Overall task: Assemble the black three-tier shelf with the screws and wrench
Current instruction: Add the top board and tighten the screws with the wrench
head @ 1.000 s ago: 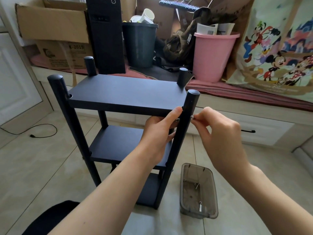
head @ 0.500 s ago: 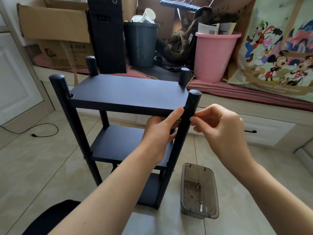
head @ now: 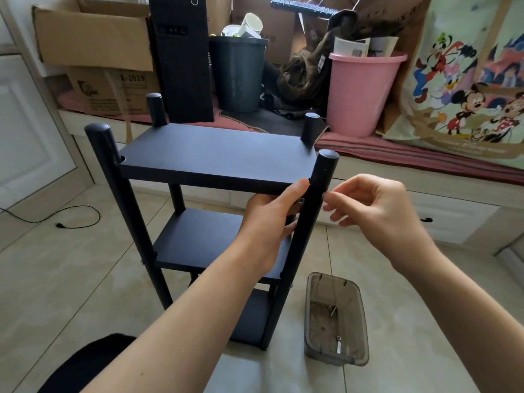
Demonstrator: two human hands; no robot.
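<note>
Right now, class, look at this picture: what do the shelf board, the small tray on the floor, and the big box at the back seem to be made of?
Shelf board: matte black with a flat, square-cut edge, probably coated wood board, though metal is possible.
Tray: smoky see-through plastic; the screws show through its walls.
Box: brown cardboard, creased, with bent flaps.

"X-2019" on cardboard box (head: pixel 113 89)

Our left hand (head: pixel 269 219) reaches forward from a bare forearm, thumb raised and fingers curled in a grip. Our right hand (head: pixel 377 211) hovers beside it, wrist bent, fingers (head: pixel 336 207) loosely curled toward the left, holding nothing visible.
</note>
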